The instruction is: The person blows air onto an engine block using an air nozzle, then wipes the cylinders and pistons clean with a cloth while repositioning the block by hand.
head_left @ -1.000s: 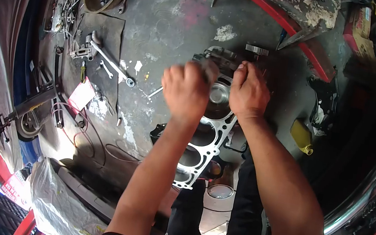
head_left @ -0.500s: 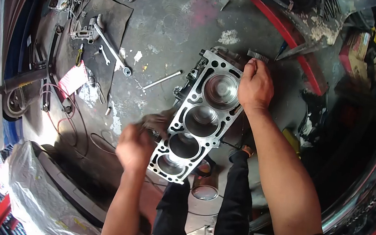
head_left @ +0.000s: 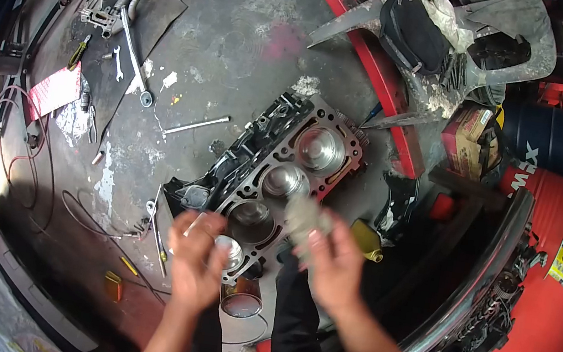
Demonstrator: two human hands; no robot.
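Note:
An engine block [head_left: 303, 183] stands on the floor between my legs, its flat top face with several round bores turned up toward me. Shiny piston tops show in the bores. My right hand [head_left: 337, 267] is closed on a crumpled greyish rag [head_left: 304, 226], blurred by motion, over the block's right edge. Over the near left end of the block is my left hand [head_left: 196, 258], its fingers curled. A thin pale streak shows at those fingers, too blurred to name.
Left on the floor lie a long ratchet [head_left: 136, 58], a spanner [head_left: 119, 63], an extension bar [head_left: 196, 125] and pliers [head_left: 79, 52]. A red metal beam [head_left: 388, 83] and a paint-splashed chair [head_left: 423, 88] stand far right. A can [head_left: 242, 300] sits by my feet, a yellow bottle [head_left: 366, 240] to the right.
The rag, blurred at my left hand before, is now in my right hand. My right hand has left the block's far right edge and come nearer. The block now shows more of its left side.

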